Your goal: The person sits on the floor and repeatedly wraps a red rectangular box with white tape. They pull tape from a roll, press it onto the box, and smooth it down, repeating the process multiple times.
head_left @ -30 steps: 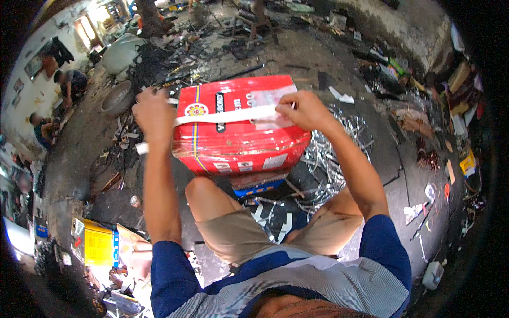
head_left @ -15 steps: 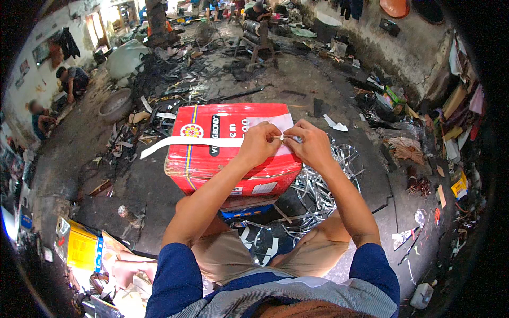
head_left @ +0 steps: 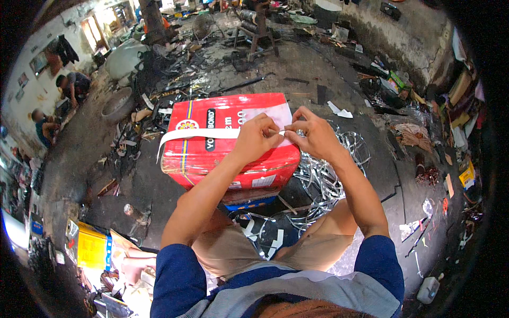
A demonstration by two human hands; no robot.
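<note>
In front of me stands a red carton (head_left: 228,159) wrapped in shiny clear film, with a pale patch at its right end. Across its top runs a white strip (head_left: 175,133), its free end bending down over the left edge. My left hand (head_left: 258,139) pinches the strip near its right end, over the carton. Close beside it, my right hand (head_left: 313,135) is closed too, thumb and fingertips together at the strip's white tip (head_left: 282,132). The fingertips of both hands nearly meet there.
A tangle of silvery strips (head_left: 331,175) lies right of the carton. A blue box (head_left: 252,203) sits beneath it. At lower left is a yellow carton (head_left: 91,248). Scraps litter the floor, and a wooden stand (head_left: 255,40) is farther off. Two people (head_left: 74,87) crouch at far left.
Both hands stay pinched at the strip's right end. The strip's left end has drawn in rightward and now hangs over the carton's edge. My view has shifted slightly.
</note>
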